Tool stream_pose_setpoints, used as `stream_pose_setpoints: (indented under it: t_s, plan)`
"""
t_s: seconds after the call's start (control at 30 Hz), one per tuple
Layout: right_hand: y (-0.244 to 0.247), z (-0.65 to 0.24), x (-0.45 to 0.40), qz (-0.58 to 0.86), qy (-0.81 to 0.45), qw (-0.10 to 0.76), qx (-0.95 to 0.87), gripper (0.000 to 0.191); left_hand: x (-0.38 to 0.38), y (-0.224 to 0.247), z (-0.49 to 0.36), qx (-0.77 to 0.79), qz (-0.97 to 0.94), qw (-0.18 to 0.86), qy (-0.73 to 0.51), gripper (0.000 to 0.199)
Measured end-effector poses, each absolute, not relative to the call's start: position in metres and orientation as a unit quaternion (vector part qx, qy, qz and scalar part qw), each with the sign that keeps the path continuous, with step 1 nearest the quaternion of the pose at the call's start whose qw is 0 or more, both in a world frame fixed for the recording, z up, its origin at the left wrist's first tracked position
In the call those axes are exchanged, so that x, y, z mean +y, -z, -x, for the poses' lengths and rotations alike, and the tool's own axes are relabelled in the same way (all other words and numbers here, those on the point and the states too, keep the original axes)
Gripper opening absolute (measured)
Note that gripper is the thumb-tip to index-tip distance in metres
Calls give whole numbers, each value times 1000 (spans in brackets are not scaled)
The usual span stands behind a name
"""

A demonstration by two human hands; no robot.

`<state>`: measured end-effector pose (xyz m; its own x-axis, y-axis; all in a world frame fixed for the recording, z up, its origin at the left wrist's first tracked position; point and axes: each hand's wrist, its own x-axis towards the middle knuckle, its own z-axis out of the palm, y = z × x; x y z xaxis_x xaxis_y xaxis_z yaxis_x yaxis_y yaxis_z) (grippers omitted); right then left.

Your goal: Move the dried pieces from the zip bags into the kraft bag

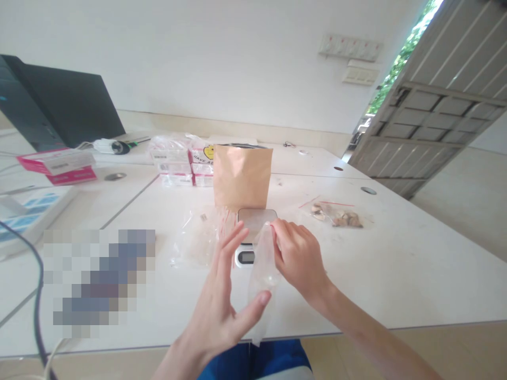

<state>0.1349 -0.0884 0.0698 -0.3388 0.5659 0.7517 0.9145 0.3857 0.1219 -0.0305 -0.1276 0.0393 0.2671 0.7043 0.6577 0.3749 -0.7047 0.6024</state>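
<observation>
White worktop (396,274) fills the view under a bare wall. Near its front edge, a small clear plastic bag (264,264) hangs upright, pinched at its top by the right hand (299,258). The left hand (224,295), fingers spread flat, steadies its side. Just beyond sits a pocket scale (253,232), then a brown paper pouch (242,177). Holding the mouth high and taut should help it open cleanly.

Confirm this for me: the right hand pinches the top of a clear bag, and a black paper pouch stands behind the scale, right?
Not quite: the pouch is brown, not black, as the head view shows. The right hand does pinch the top of the clear bag, and the pouch stands behind the scale.
</observation>
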Motion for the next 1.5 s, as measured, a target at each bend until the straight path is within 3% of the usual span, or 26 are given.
stream_pose_setpoints:
  t_s: [0.27, 0.37, 0.47, 0.67, 0.73, 0.8, 1.0, 1.17, 1.27, 1.5]
  plan:
    - [-77, -133, -92, 500, 249, 269, -785, 32, -126, -48, 4, 356, -803, 103, -466, 73]
    - [-80, -137, -89, 500, 171, 259, -808, 31, -123, -49, 4, 381, -792, 94, -468, 61]
    - [-85, -144, -86, 523, 42, 270, -807, 29, -115, -47, 11, 377, -798, 85, -462, 47]
    - [-92, -154, -84, 490, -425, 374, -663, 45, -100, -42, 35, 292, -843, -13, -452, 50]
    - [-89, -152, -81, 457, -510, 377, -623, 47, -99, -41, 39, 276, -841, -26, -465, 48]
    - [-84, -151, -76, 461, -515, 394, -605, 48, -102, -38, 42, 268, -836, -3, -480, 45]
    - [-78, -154, -66, 447, -366, 492, -652, 29, -108, -27, 50, 400, -757, 165, -490, 40]
    - [-87, -149, -74, 334, -441, 379, -742, 26, -100, -28, 48, 429, -707, 247, -506, 40]
    - [-85, -148, -69, 347, -495, 388, -695, 20, -95, -32, 46, 426, -692, 256, -524, 41]
    - [-71, -151, -55, 322, -611, 434, -578, 31, -92, -44, 44, 438, -612, 377, -540, 36]
